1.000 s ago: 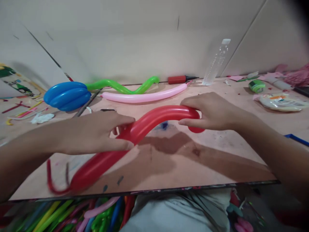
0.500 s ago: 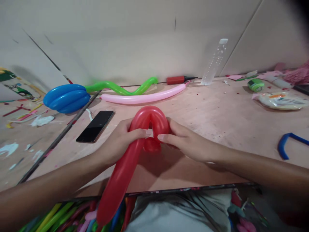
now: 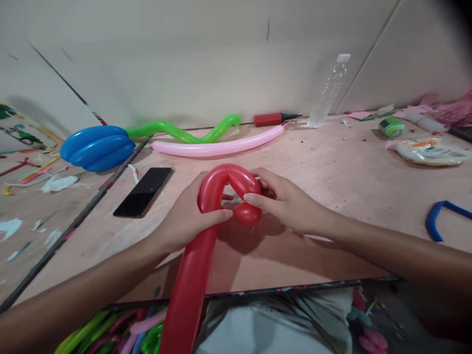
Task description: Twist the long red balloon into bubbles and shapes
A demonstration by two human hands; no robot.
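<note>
A long red balloon is bent into an arch between my two hands, above the table. My left hand wraps around its long side, thumb across the front. That side runs down past the table's front edge and out of view at the bottom. With thumb and fingers, my right hand pinches the short side, just above a small round red bubble at its end. Some fingers of both hands are hidden behind the balloon. A black phone lies left of my left hand.
Along the wall lie a blue balloon bundle with a green balloon, a pink balloon and a red pump. A clear bottle stands behind. On the right are a plastic packet and a blue strip.
The arch has opened wider: my right hand and the bubble end have moved slightly right. The long side now hangs steeper and lower.
</note>
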